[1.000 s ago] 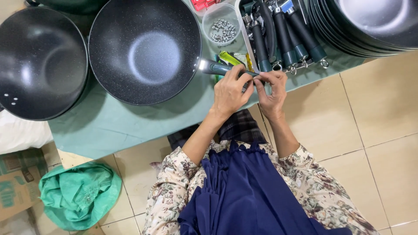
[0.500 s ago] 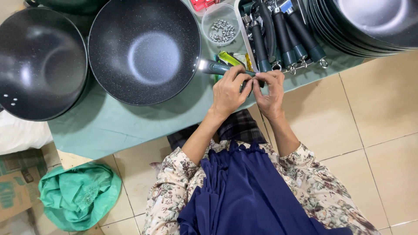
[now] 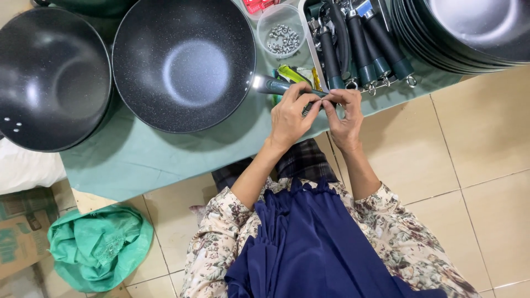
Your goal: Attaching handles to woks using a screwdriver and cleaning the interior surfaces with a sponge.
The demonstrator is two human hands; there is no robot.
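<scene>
A black speckled pan (image 3: 185, 63) rests on a green-covered table (image 3: 143, 157), with its dark green handle (image 3: 279, 85) pointing right. My left hand (image 3: 291, 116) is closed around the end of that handle. My right hand (image 3: 343, 116) meets it from the right, fingertips pinched on the handle's tip beside the left fingers. What the fingertips pinch is too small to make out. Under the handle lies a yellow-green packet (image 3: 292, 74).
A second black pan (image 3: 49, 77) lies at the left. A clear tub of small metal screws (image 3: 281, 33), a tray of several dark handles (image 3: 359, 47) and a stack of pans (image 3: 469, 30) are at the back right. A green cloth bundle (image 3: 99, 245) lies on the tiled floor.
</scene>
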